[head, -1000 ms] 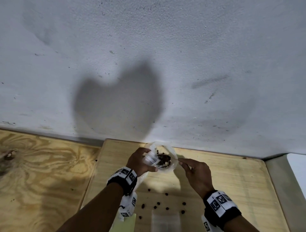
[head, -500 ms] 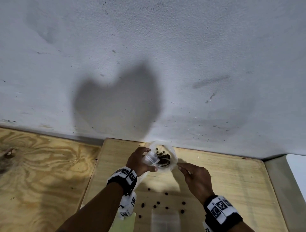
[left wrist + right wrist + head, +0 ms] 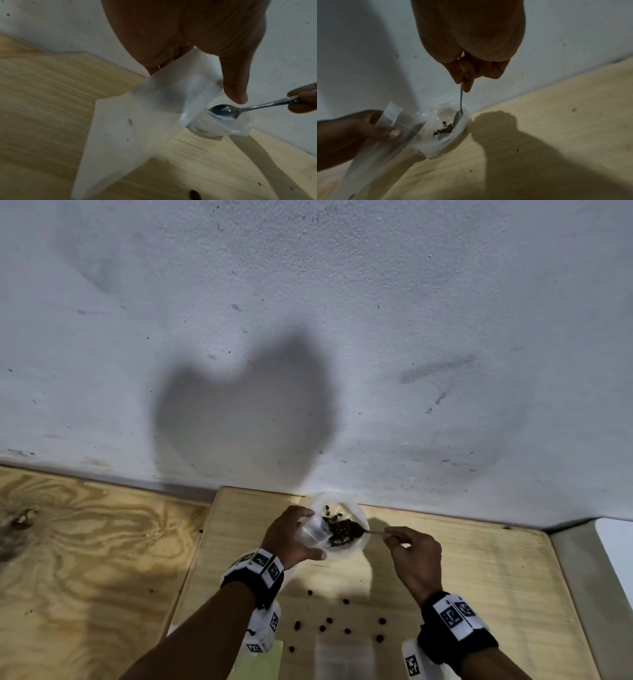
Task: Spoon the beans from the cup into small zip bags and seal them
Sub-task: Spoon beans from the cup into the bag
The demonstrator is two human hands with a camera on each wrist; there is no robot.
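The left hand [image 3: 291, 537] pinches a small clear plastic zip bag [image 3: 392, 129] between thumb and fingers, holding its open mouth just beside the rim of a clear plastic cup [image 3: 356, 518] that stands on the pale wooden bench [image 3: 462, 570], close to the white wall [image 3: 342, 320]. The right hand [image 3: 416, 559] grips the thin handle of a small metal spoon [image 3: 462, 97] between thumb and fingertips, with the bowl of the spoon dipped into the cup. Dark brown beans [image 3: 340, 529] lie in the bottom of the cup, under and around the spoon bowl. More loose beans [image 3: 346, 619] are scattered on the bench nearer the person, between the two wrists. Another flat clear bag [image 3: 342, 659] lies on the bench at the near edge.
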